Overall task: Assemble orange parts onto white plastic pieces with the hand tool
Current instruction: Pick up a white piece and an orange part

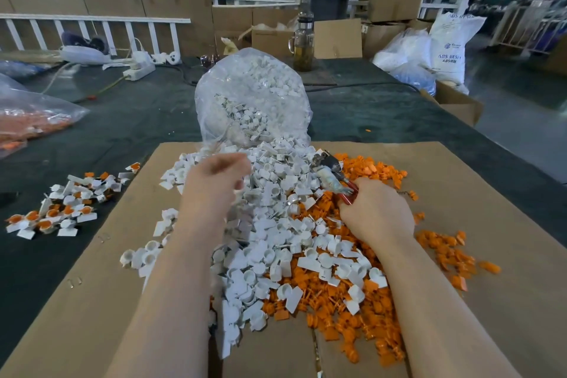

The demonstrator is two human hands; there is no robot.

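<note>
A heap of white plastic pieces (276, 224) spills from a clear bag (254, 92) onto a flat cardboard sheet (460, 181). Orange parts (346, 313) lie in a pile to the right of and under the white ones. My right hand (377, 212) grips the red handles of the hand tool (331, 175), whose metal head points up and left over the heaps. My left hand (214, 181) hovers blurred over the white pieces with fingers curled; whether it holds anything is unclear.
Assembled white-and-orange pieces (58, 205) lie on the dark table at the left. A bag of orange parts (27, 123) sits at the far left. A glass jar (303, 43), cardboard boxes (457, 104), a power strip (139, 70) and white sacks (451, 40) stand behind.
</note>
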